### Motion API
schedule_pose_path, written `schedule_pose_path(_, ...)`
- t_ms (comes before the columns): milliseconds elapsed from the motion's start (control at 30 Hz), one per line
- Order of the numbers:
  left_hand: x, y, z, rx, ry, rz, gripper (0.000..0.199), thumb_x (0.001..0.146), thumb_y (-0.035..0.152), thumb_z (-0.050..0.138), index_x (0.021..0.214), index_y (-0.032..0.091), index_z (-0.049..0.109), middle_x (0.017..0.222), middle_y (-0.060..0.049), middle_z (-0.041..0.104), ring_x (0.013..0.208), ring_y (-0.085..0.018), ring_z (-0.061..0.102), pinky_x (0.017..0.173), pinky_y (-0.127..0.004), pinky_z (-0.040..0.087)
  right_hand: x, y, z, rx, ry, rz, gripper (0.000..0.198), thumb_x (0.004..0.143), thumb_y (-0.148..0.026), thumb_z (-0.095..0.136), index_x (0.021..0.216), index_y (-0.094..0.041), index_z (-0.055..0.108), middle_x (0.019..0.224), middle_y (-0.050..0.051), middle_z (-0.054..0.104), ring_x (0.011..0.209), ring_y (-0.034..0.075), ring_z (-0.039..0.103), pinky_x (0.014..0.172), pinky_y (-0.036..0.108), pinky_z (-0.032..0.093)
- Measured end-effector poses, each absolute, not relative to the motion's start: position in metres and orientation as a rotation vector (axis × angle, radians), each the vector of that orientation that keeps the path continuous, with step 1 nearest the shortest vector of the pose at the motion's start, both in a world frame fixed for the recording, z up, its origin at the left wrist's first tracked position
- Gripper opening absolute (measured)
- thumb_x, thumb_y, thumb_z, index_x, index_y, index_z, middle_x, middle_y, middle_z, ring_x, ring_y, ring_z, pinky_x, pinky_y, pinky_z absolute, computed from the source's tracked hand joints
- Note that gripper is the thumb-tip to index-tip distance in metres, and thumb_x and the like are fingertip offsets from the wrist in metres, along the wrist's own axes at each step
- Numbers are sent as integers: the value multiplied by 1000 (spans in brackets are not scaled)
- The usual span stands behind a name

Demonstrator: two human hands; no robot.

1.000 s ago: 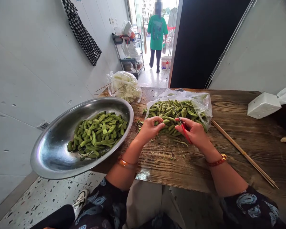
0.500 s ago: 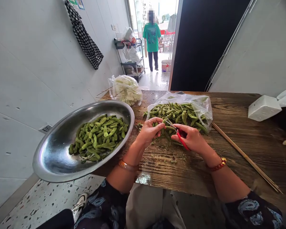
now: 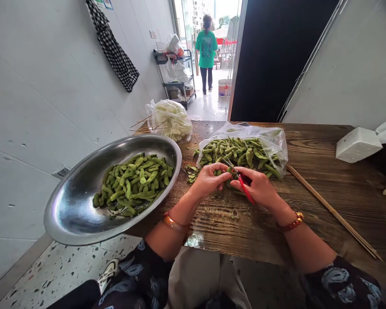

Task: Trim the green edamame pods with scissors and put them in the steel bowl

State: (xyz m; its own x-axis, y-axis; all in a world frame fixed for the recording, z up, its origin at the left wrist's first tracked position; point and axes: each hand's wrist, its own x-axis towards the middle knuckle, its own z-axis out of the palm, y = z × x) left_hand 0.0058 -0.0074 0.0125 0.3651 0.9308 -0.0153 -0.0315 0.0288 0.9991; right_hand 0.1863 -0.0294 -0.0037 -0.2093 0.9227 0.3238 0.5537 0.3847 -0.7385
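Red-handled scissors point(image 3: 244, 189) are gripped in my right hand point(image 3: 259, 187), their blades parted and pointing up and left. Between the fingers of my left hand point(image 3: 211, 179) is a green edamame pod point(image 3: 229, 170), close against the scissor blades; the fingers partly hide it. Just beyond both hands, a clear plastic bag point(image 3: 272, 139) lies open with many edamame pods point(image 3: 231, 148) spilling toward me. To the left, a large steel basin point(image 3: 73, 206) holds a heap of edamame pods point(image 3: 138, 180).
Trimmed scraps point(image 3: 191, 172) lie beside the basin. A bag of pale vegetables point(image 3: 171, 120) sits at the back left. Wooden skewers point(image 3: 334, 212) lie on the right of the table point(image 3: 312, 171), with a white box point(image 3: 358, 145) behind. A person point(image 3: 207, 53) stands in the doorway near a cart point(image 3: 176, 75).
My left hand has shifted slightly right and down, closer to the scissors, with the pod in its fingers. My right hand has barely moved. The person in the doorway is slightly farther off.
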Motion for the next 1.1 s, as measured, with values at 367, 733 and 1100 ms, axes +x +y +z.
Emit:
schedule_pose_path(367, 1, -1, 7, 1563, 1027, 1046, 30, 72, 39, 72, 84, 12, 67, 77, -2, 59, 49, -4, 45, 43, -18, 35, 189, -30, 0, -1262, -1941, 669, 43, 82, -48, 62, 108, -15, 70, 60, -2, 55, 55, 11, 44, 53, 23, 37)
schedule_pose_path(733, 5, -4, 12, 1809, 1134, 956, 19, 80, 32, 63, 82, 13, 67, 74, -1, 61, 47, -6, 44, 44, -20, 34, 188, -28, -5, -1262, -1945, 605, 47, 80, -50, 63, 111, -15, 68, 72, 1, 63, 62, 14, 52, 60, 26, 44)
schedule_pose_path(1100, 7, -9, 17, 1777, 1112, 913, 20, 80, 33, 62, 79, 13, 67, 58, 4, 52, 43, -6, 42, 43, -20, 31, 188, -29, -5, -1276, -1892, 634, 47, 79, -51, 63, 108, -14, 70, 65, 0, 61, 57, 13, 50, 55, 25, 43)
